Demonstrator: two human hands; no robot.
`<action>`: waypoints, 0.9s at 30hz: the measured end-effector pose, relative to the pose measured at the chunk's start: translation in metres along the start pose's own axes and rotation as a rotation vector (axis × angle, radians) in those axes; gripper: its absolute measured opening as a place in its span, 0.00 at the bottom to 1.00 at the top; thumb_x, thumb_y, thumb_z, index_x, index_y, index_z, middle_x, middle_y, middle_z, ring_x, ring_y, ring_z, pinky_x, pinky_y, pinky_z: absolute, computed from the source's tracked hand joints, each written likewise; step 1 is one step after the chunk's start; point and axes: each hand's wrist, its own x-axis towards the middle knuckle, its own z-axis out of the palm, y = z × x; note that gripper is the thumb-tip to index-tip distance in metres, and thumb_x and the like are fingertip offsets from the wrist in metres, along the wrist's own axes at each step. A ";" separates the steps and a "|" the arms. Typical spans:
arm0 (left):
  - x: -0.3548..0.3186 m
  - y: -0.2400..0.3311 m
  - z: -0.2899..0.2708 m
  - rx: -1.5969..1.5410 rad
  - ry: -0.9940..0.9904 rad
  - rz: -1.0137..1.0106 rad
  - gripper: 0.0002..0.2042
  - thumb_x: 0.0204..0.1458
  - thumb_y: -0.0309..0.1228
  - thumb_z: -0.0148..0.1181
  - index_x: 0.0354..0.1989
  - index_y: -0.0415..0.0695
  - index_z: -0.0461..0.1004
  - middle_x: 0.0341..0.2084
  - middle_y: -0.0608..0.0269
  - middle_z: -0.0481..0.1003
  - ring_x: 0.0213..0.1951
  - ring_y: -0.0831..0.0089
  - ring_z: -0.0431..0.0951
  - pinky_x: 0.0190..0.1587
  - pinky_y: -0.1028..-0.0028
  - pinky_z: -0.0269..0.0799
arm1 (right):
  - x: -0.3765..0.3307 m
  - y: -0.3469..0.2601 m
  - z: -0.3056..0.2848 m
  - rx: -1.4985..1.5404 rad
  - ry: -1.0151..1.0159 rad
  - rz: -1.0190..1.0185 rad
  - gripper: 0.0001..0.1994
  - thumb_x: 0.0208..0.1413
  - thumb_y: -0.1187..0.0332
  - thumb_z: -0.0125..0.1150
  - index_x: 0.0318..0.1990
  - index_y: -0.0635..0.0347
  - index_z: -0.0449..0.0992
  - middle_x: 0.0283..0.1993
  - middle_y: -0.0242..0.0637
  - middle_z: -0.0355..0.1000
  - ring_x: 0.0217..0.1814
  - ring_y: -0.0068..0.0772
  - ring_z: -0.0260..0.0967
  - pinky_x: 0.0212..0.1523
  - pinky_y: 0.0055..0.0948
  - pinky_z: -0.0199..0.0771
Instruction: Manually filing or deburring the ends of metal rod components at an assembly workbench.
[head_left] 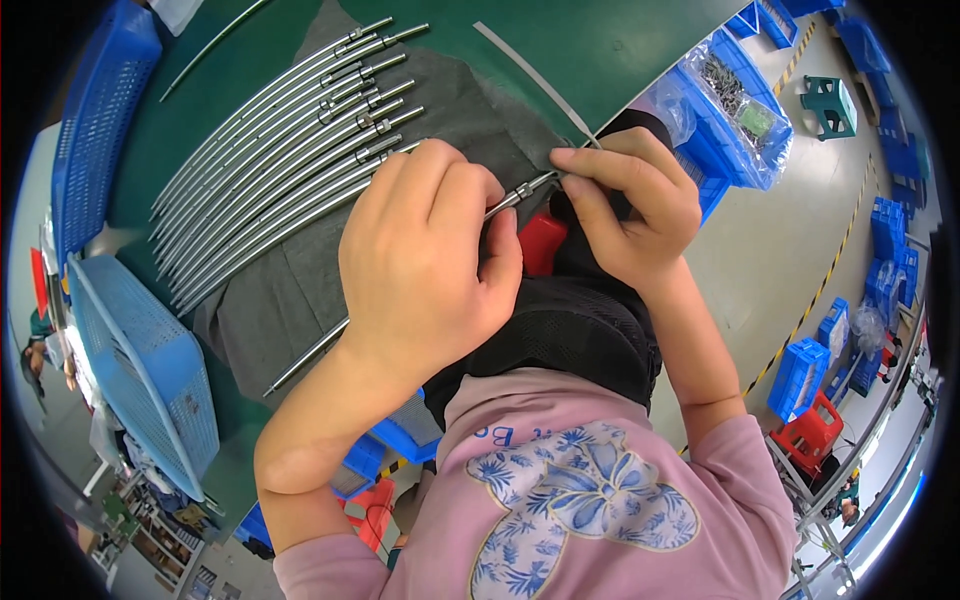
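A slim metal rod [305,360] with a stepped fitting near its tip runs slantwise under my left hand [420,245]. My left fingers are wrapped round it just behind the fitting [520,194]. My right hand [635,200] has thumb and forefinger closed at the rod's thin tip; whether a small part is also between them I cannot tell. Several similar metal rods [270,150] lie side by side on a dark grey cloth [450,95] to the left, their fittings toward the far right. A thin pale strip [535,70] reaches toward my right fingertips.
The green table [560,30] carries a blue basket [110,120] and a light blue basket [150,370] at the left. One loose rod [210,50] lies at the far left. A blue bin [735,100] with bagged metal parts stands right of the table. Something red [540,245] shows below the rod.
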 end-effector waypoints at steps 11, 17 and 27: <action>-0.001 0.001 0.006 0.059 0.109 0.104 0.10 0.35 0.21 0.62 0.26 0.41 0.68 0.26 0.61 0.67 0.24 0.65 0.72 0.23 0.70 0.69 | 0.030 -0.010 -0.010 -0.024 -0.394 0.010 0.07 0.44 0.68 0.67 0.32 0.54 0.78 0.27 0.32 0.63 0.25 0.37 0.65 0.26 0.34 0.65; -0.003 -0.006 0.004 0.000 0.134 0.136 0.09 0.36 0.20 0.62 0.27 0.42 0.69 0.26 0.62 0.67 0.21 0.66 0.71 0.22 0.70 0.68 | 0.047 -0.006 -0.021 -0.067 -0.565 0.006 0.05 0.47 0.69 0.65 0.31 0.57 0.76 0.28 0.34 0.65 0.28 0.41 0.67 0.27 0.33 0.67; 0.005 0.007 -0.025 -0.209 0.161 0.062 0.09 0.35 0.17 0.64 0.25 0.40 0.70 0.24 0.63 0.69 0.19 0.72 0.72 0.21 0.76 0.67 | 0.048 -0.027 -0.034 0.063 -0.235 -0.046 0.08 0.43 0.79 0.62 0.34 0.64 0.79 0.28 0.34 0.66 0.23 0.21 0.61 0.23 0.19 0.59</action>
